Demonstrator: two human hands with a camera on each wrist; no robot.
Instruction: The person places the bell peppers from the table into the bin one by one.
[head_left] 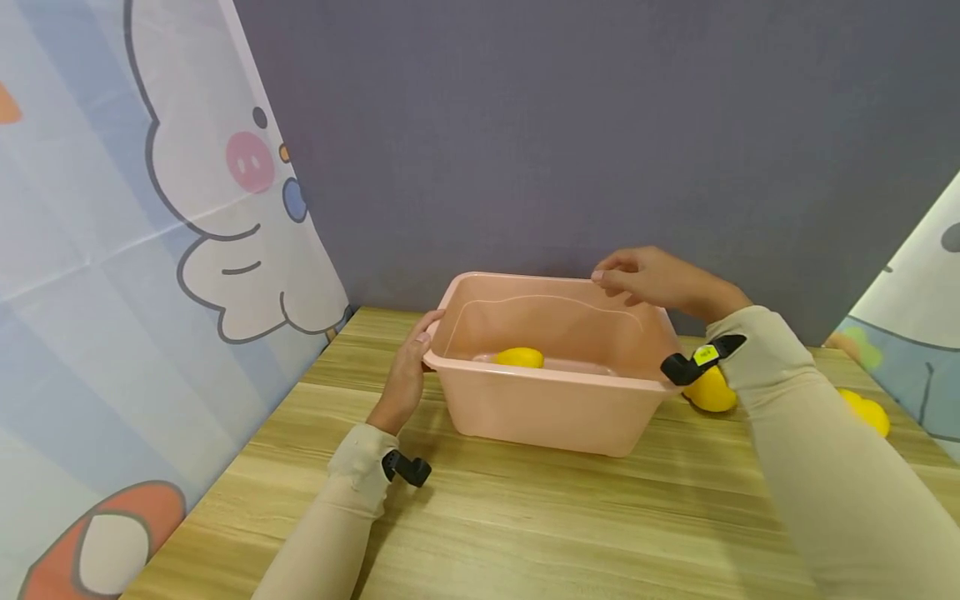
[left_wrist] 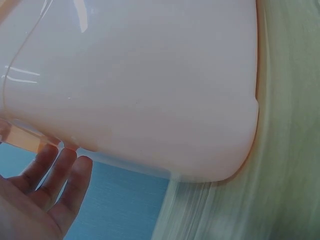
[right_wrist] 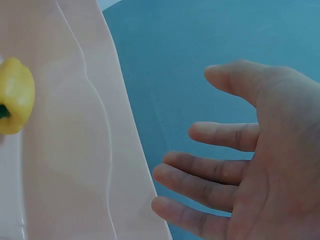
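Observation:
A pink plastic tub [head_left: 543,408] stands upright on the table, with a yellow bell pepper [head_left: 520,357] lying inside it. Its green stem shows in the right wrist view, where the pepper [right_wrist: 17,95] is cut off at the left edge. My left hand [head_left: 407,367] holds the tub's left rim; in the left wrist view, its fingers [left_wrist: 75,185] reach under the rim on the outside. Above the far right corner of the tub is my right hand [head_left: 656,279], its fingers loosely spread and holding nothing. Whether its fingertips touch the rim is unclear.
Right of the tub lies a yellow object [head_left: 710,392], partly hidden by the right wrist strap. Another yellow object [head_left: 866,411] sits farther right, beyond the forearm. A dark grey panel [head_left: 562,133] rises behind the tub, and a printed cloth [head_left: 112,250] hangs at the left.

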